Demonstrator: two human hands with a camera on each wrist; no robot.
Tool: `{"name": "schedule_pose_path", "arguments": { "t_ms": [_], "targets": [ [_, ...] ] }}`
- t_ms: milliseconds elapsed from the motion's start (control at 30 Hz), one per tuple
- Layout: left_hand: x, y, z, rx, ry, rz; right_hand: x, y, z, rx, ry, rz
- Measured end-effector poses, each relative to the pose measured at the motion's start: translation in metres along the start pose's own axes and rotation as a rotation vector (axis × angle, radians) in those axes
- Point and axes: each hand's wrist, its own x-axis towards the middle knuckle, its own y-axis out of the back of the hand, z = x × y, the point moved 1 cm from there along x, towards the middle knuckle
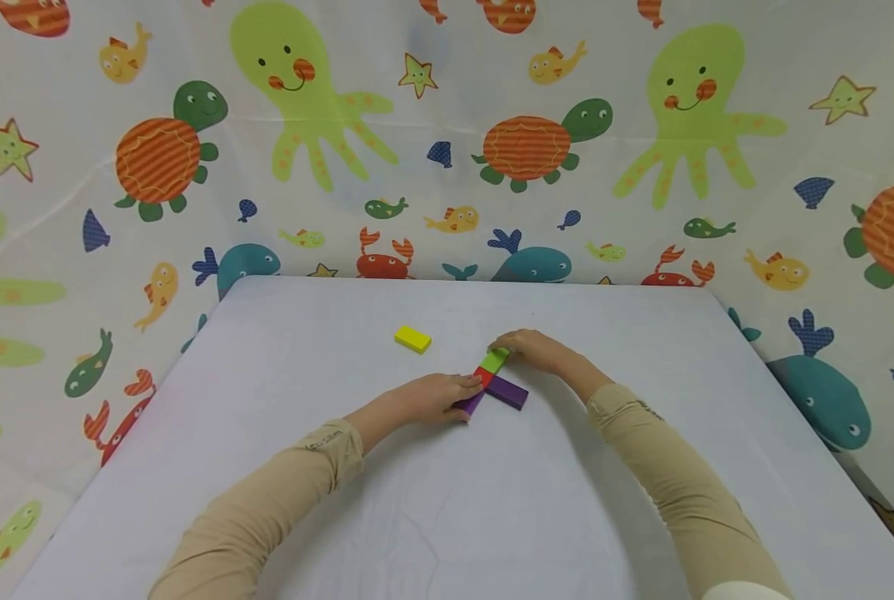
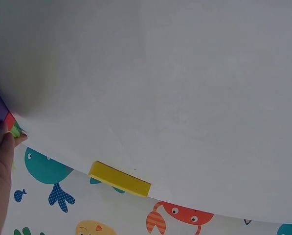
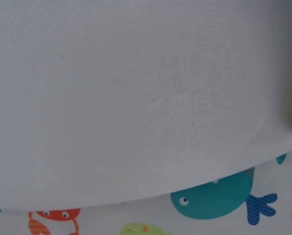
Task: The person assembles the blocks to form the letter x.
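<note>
Near the table's middle, a green block, a red block and a purple block form a slanting row. A second, dark purple block branches off to the right, touching the row near the red block. My left hand grips the near purple block from the left, its fingers reaching the red one. At the far end, my right hand holds the green block with curled fingers; its thumb is hard to see. In the left wrist view the left hand partly covers the row.
A yellow block lies apart, behind and left of the row. The white table ends at the back against a cloth printed with sea animals. Only table and cloth show clearly in the right wrist view.
</note>
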Motion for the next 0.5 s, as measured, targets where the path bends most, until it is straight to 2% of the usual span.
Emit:
{"name": "schedule_pose_path", "arguments": {
  "t_ms": [267,367,500],
  "targets": [
    [0.002,0.003,0.001,0.014,-0.005,0.001,-0.005,0.004,-0.006,0.055,-0.092,-0.033],
    [0.002,0.005,0.002,0.006,-0.001,-0.004,-0.008,0.003,-0.009,0.061,-0.095,-0.031],
    [0.001,0.008,0.004,0.017,-0.016,0.002,-0.013,0.003,-0.014,0.049,-0.061,0.023]
  ]
}}
